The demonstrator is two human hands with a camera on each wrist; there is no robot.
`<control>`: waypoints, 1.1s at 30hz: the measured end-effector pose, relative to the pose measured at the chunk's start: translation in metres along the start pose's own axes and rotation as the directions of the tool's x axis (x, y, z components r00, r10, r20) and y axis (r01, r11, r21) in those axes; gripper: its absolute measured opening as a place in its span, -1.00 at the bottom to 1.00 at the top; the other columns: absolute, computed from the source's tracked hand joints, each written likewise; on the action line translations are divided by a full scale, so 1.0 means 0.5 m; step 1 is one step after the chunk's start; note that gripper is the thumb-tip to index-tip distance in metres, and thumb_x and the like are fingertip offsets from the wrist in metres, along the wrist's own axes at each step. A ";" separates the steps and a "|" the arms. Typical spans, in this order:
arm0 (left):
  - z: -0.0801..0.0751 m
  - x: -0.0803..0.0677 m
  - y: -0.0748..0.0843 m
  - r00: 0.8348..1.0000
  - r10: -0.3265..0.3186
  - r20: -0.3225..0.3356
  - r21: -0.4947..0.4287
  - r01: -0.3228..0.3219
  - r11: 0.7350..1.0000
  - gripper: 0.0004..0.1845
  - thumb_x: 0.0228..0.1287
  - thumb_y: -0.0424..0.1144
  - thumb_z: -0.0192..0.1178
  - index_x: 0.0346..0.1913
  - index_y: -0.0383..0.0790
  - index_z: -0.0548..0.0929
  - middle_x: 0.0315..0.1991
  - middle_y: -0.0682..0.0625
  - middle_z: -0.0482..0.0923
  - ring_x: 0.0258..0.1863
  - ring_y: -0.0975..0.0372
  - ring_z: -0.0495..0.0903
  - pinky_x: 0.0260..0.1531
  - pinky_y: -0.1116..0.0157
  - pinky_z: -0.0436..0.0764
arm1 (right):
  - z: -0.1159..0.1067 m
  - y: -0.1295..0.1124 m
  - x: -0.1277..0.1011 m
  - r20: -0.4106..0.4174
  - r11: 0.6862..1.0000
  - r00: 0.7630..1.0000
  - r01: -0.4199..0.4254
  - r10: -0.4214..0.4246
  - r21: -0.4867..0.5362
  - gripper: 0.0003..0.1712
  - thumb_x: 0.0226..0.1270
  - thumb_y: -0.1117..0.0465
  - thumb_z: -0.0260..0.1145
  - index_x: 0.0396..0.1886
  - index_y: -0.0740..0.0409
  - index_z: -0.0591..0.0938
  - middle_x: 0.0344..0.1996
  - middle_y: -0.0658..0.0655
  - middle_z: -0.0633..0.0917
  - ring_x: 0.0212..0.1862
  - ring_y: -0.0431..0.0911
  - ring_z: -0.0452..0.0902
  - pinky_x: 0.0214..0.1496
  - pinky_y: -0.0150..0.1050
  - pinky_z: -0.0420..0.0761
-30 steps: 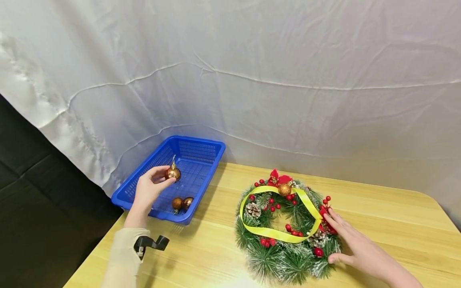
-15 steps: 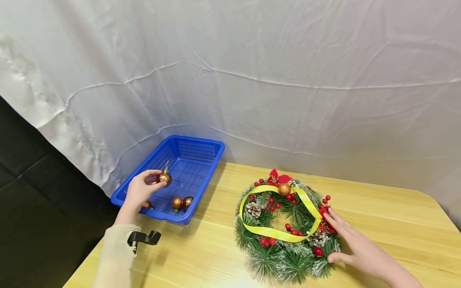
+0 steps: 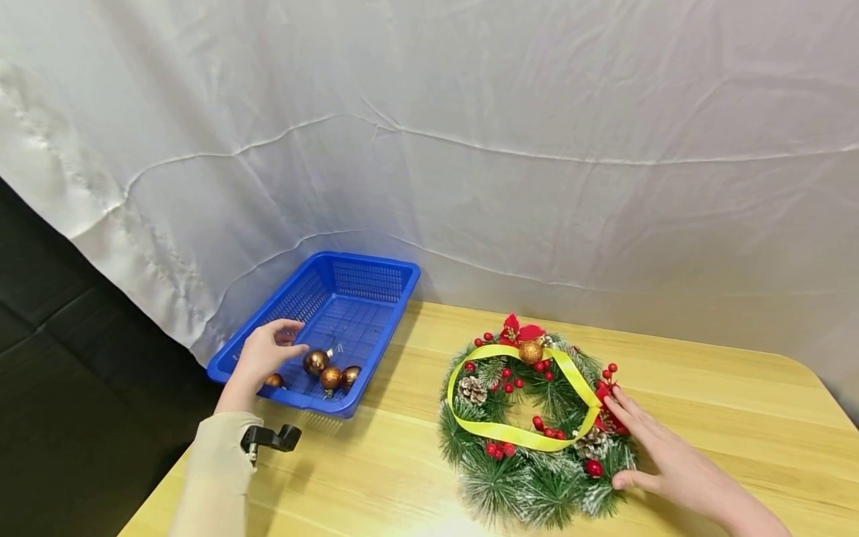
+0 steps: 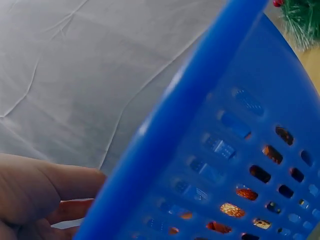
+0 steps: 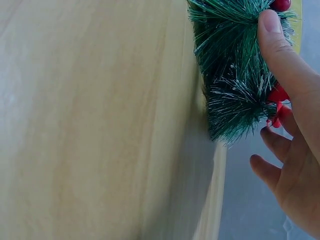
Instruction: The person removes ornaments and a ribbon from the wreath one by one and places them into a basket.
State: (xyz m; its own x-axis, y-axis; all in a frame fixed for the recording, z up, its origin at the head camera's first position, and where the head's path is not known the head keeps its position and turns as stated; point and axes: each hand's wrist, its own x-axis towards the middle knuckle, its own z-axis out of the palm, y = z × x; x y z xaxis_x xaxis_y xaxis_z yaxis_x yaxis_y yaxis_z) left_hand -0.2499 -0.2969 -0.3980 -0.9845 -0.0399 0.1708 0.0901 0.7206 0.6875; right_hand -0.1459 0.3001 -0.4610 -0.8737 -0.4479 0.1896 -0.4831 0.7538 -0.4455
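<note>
My left hand (image 3: 263, 356) is over the near left part of a blue plastic basket (image 3: 396, 313), thumb and fingers parted with nothing between them. Just below the thumb tip lies a shiny brown bauble (image 3: 315, 362) with a clear loop. Beside it are a glittery copper bauble (image 3: 330, 378) and another shiny one (image 3: 350, 376); a further bauble (image 3: 274, 380) is partly covered by the hand. My right hand (image 3: 661, 455) rests on the right edge of a green wreath (image 3: 493, 488), fingers nearly straight on a red flower and thumb on the needles (image 5: 240, 50).
On the wreath lie a yellow ribbon loop (image 3: 496, 431), a glittery gold bauble (image 3: 531, 352), pinecones (image 3: 473, 391) and red berries. A wooden table (image 3: 396, 462) carries everything, with a pale cloth (image 3: 537, 149) hanging behind. Black fabric (image 3: 80, 388) hangs at the left.
My left hand moved left and nearer with the brown bauble, then let it go; the bauble now lies on the basket floor beside the others. My right hand has stayed on the wreath.
</note>
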 end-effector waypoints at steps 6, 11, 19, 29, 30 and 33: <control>0.001 0.000 0.003 1.000 0.003 0.001 -0.017 -0.003 1.000 -0.53 0.16 -0.28 0.35 0.12 -0.39 0.54 0.08 -0.36 0.51 0.04 -0.18 0.51 -0.01 -0.09 0.54 | 0.002 0.001 0.001 0.000 1.000 1.000 -0.001 0.001 -0.027 0.17 -0.02 -0.11 0.46 0.53 -0.07 0.03 0.50 0.14 -0.06 0.26 0.45 0.13 0.05 0.49 0.23; 0.002 -0.005 0.018 1.000 -0.006 0.018 -0.059 0.007 0.998 -0.52 0.19 -0.28 0.34 0.15 -0.37 0.52 0.10 -0.34 0.51 0.06 -0.16 0.50 0.01 -0.06 0.54 | 0.002 0.002 0.002 0.003 1.000 1.000 -0.009 0.009 -0.027 0.18 -0.03 -0.12 0.46 0.53 -0.08 0.02 0.50 0.14 -0.06 0.26 0.45 0.13 0.04 0.50 0.23; 0.042 0.004 0.088 0.998 0.067 -0.022 -0.154 -0.070 0.986 -0.55 0.15 -0.31 0.36 0.12 -0.32 0.56 0.05 -0.28 0.56 0.00 -0.11 0.57 -0.01 0.03 0.58 | 0.003 0.003 0.001 -0.001 1.000 1.000 0.001 -0.001 -0.026 0.18 -0.03 -0.12 0.45 0.53 -0.07 0.02 0.51 0.12 -0.07 0.26 0.45 0.12 0.05 0.50 0.22; 0.142 0.014 0.211 0.979 0.189 -0.076 -0.356 -0.204 0.912 -0.58 0.07 -0.40 0.40 0.04 -0.33 0.61 -0.06 -0.22 0.61 -0.09 -0.02 0.61 -0.03 0.19 0.61 | 0.005 0.004 0.000 -0.010 0.999 1.000 0.006 -0.006 -0.034 0.18 -0.03 -0.12 0.46 0.53 -0.06 0.03 0.50 0.17 -0.04 0.24 0.44 0.14 0.02 0.49 0.25; 0.155 0.014 0.223 0.976 0.202 -0.082 -0.374 -0.218 0.902 -0.58 0.06 -0.42 0.40 0.04 -0.34 0.61 -0.07 -0.22 0.61 -0.10 -0.03 0.61 -0.04 0.20 0.62 | 0.005 0.004 0.000 -0.012 1.000 1.000 0.005 -0.006 -0.030 0.17 -0.03 -0.12 0.46 0.53 -0.06 0.04 0.50 0.16 -0.05 0.25 0.44 0.14 0.02 0.49 0.25; 0.193 0.015 0.256 0.973 0.218 -0.080 -0.426 -0.231 0.875 -0.58 0.01 -0.48 0.40 0.01 -0.36 0.62 -0.10 -0.20 0.61 -0.13 -0.02 0.61 -0.06 0.22 0.62 | 0.004 0.003 0.001 -0.013 0.999 1.000 0.013 -0.013 -0.031 0.17 -0.03 -0.12 0.46 0.53 -0.06 0.04 0.49 0.18 -0.03 0.25 0.44 0.14 0.04 0.48 0.25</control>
State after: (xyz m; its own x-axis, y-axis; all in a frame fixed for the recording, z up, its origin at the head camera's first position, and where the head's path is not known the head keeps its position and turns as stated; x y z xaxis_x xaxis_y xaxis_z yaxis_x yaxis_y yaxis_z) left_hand -0.2602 -0.1384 -0.3768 -0.9258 0.0630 0.3727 0.3707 0.3446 0.8625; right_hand -0.1469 0.3000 -0.4634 -0.8678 -0.4518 0.2069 -0.4960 0.7624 -0.4156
